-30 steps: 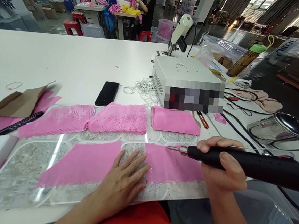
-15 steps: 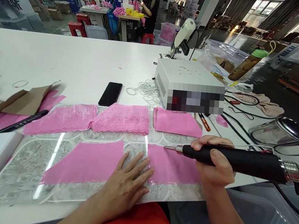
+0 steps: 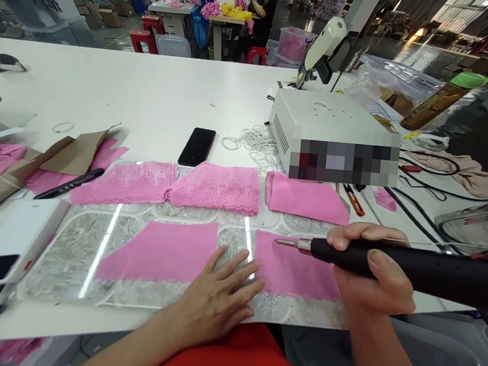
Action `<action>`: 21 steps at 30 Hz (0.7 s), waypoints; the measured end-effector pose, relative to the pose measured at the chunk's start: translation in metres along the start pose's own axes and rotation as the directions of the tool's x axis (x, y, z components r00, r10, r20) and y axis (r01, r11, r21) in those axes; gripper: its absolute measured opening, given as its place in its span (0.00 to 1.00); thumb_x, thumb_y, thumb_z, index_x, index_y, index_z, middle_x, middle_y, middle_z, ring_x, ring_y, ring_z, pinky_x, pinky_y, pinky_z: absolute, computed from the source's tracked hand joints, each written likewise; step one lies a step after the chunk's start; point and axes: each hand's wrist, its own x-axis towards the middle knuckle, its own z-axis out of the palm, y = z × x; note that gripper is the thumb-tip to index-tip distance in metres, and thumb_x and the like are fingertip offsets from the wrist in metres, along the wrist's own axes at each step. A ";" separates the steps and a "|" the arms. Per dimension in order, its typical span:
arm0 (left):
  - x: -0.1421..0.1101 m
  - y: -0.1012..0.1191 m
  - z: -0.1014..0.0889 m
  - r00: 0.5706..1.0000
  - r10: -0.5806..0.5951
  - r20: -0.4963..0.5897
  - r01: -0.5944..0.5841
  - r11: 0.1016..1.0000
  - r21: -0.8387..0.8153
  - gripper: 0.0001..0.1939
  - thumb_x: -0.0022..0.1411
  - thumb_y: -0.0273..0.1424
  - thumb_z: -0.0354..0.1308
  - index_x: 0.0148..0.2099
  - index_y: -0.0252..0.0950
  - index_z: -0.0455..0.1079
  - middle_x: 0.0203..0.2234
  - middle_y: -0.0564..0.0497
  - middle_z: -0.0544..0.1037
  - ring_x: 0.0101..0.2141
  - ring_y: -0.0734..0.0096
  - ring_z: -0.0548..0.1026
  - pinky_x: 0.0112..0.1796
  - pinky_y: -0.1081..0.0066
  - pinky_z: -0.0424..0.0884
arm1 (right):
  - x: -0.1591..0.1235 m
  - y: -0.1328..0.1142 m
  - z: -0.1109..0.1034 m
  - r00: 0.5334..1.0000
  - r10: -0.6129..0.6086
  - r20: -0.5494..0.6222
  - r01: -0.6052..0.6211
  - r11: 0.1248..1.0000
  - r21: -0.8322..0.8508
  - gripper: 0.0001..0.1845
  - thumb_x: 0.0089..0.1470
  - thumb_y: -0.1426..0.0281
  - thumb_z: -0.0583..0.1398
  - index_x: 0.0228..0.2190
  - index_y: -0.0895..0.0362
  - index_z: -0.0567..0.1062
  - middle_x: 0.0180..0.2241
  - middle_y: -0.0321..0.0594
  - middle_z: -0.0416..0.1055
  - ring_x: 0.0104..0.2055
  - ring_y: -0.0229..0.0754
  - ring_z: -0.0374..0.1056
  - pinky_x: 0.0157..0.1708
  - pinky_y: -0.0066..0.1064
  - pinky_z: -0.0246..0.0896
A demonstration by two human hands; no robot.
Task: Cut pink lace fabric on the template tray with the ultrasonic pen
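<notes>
Right hand (image 3: 370, 271) grips a black tool (image 3: 399, 266), cut off at the frame edge; left hand (image 3: 216, 300) lies flat, fingers spread.

Both forearms are bare from the lower edge of the frame up to the left hand (image 3: 216, 303) and right hand (image 3: 373, 274) (no sleeves, rings or watch visible). Bright red clothing shows at bottom centre.

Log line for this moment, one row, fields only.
left hand: flat on glass plate between pink pieces | right hand: gripping black cutting tool | tip over right pink fabric piece
</notes>
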 end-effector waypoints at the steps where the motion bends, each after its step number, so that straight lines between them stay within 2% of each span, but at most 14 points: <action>1: -0.001 0.000 0.000 1.000 0.003 0.002 -0.003 1.000 -0.014 0.19 0.71 0.37 0.49 0.61 0.40 0.63 0.60 0.48 0.68 0.63 0.57 0.59 0.64 0.49 0.47 | -0.002 -0.001 0.002 1.000 0.017 0.014 -0.017 1.000 0.006 0.07 0.44 0.68 0.62 0.29 0.56 0.75 0.26 0.37 0.72 0.21 0.38 0.64 0.24 0.35 0.65; 5: -0.004 0.002 -0.001 0.999 0.001 0.032 0.001 0.999 -0.039 0.21 0.71 0.39 0.49 0.62 0.40 0.62 0.62 0.49 0.66 0.64 0.56 0.58 0.64 0.50 0.47 | -0.009 0.001 0.010 0.994 0.075 0.076 -0.077 0.997 0.025 0.07 0.45 0.67 0.63 0.30 0.56 0.75 0.27 0.37 0.72 0.22 0.38 0.65 0.25 0.36 0.66; 13: -0.003 0.002 0.000 0.997 -0.005 0.072 0.007 1.000 -0.020 0.22 0.70 0.43 0.50 0.62 0.41 0.62 0.62 0.50 0.65 0.65 0.57 0.55 0.65 0.51 0.43 | -0.011 0.010 0.013 0.988 0.077 0.135 -0.087 0.993 0.074 0.07 0.46 0.69 0.62 0.31 0.57 0.75 0.28 0.38 0.72 0.23 0.38 0.66 0.25 0.35 0.66; 21: -0.003 0.002 -0.002 0.998 -0.002 0.056 0.005 0.999 -0.036 0.22 0.70 0.42 0.50 0.62 0.41 0.62 0.62 0.49 0.66 0.64 0.56 0.57 0.64 0.50 0.46 | -0.012 0.011 0.013 0.988 0.088 0.129 -0.094 0.995 0.039 0.07 0.46 0.69 0.62 0.31 0.56 0.75 0.28 0.38 0.71 0.23 0.38 0.65 0.25 0.36 0.67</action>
